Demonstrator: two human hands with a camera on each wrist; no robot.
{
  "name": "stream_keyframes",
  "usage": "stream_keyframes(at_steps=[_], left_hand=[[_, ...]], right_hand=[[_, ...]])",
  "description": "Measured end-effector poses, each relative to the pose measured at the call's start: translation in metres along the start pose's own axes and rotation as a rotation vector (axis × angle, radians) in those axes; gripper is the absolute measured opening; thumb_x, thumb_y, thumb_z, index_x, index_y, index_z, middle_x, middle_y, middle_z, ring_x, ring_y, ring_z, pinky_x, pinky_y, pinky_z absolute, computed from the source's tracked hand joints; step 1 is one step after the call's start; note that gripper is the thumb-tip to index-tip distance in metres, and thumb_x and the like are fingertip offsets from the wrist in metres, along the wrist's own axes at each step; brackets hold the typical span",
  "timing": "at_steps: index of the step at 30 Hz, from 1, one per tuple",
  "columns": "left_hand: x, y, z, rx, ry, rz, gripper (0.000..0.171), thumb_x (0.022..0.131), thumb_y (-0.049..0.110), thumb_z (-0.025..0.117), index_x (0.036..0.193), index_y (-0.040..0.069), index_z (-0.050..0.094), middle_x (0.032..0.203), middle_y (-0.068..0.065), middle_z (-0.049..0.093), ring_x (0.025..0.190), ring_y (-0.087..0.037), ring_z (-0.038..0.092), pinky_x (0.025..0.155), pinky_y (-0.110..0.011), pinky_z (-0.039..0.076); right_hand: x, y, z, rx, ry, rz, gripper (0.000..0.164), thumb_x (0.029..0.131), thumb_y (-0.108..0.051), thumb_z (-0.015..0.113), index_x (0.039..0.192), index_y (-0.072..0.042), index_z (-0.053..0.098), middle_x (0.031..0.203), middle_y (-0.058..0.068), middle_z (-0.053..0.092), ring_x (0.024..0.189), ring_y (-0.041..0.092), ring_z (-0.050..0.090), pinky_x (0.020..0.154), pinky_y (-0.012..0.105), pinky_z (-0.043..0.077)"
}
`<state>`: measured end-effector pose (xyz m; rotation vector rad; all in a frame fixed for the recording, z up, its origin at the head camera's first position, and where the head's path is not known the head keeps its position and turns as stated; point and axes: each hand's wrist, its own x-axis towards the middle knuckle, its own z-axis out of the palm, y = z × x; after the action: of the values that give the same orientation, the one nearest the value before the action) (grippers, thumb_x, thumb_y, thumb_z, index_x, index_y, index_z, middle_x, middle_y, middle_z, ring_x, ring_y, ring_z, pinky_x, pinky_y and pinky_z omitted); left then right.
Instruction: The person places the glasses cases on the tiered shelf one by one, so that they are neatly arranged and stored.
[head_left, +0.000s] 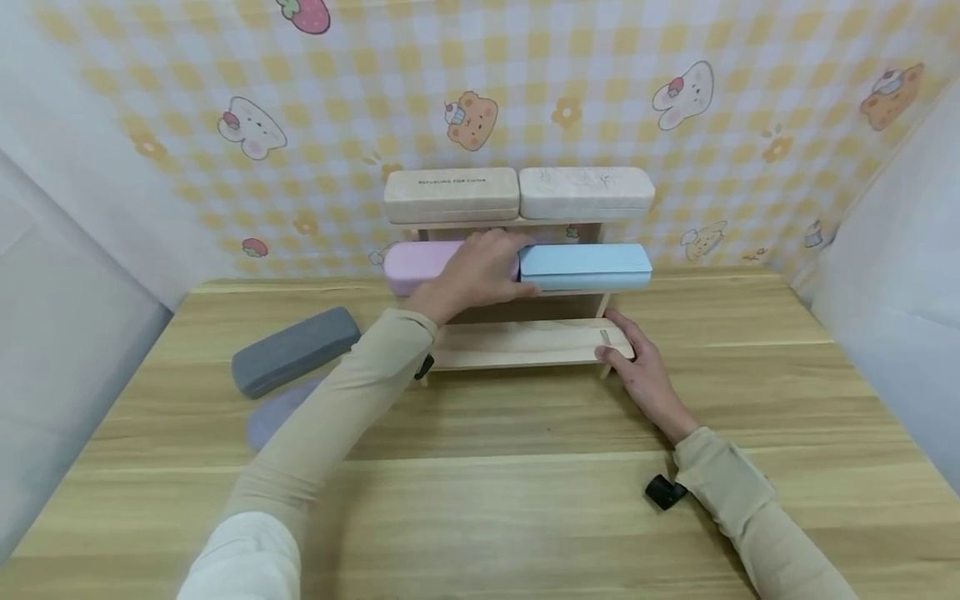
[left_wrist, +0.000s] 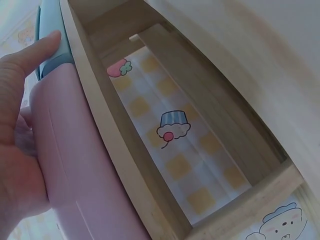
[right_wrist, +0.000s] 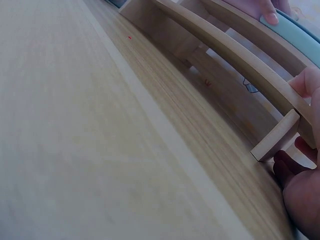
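Note:
A tiered wooden rack stands on the table against the patterned cloth. On its middle tier lie a pink glasses case and, to the right, a light blue glasses case. My left hand reaches over the pink case and pinches the left end of the blue one. Its thumb presses the blue case's front, while most of its other fingers are hidden in the left wrist view. With my right hand I grip the right end of the rack's bare lowest tier, thumb on top.
The top tier bears a beige case with printed letters and a white case. At the left of the table lies a grey case. A purple case beside it is partly hidden by my left sleeve.

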<state>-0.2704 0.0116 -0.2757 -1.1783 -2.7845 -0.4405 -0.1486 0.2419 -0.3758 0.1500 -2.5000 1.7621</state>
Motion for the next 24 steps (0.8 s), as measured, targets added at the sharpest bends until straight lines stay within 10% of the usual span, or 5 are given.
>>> stream_keyframes(at_steps=[24], left_hand=[[-0.001,0.002,-0.002,0.04,-0.042,-0.035,0.068,0.078,0.048,0.071,0.129,0.005,0.054,0.12,-0.007,0.059,0.111,-0.025,0.049,0.094,-0.045,0.038]], right_hand=[[0.008,0.031,-0.003,-0.014,-0.004,-0.004,0.059,0.093,-0.014,0.055,0.147,-0.014,0.03,0.141,0.017,0.036,0.112,0.025,0.045,0.083,0.014,0.039]])
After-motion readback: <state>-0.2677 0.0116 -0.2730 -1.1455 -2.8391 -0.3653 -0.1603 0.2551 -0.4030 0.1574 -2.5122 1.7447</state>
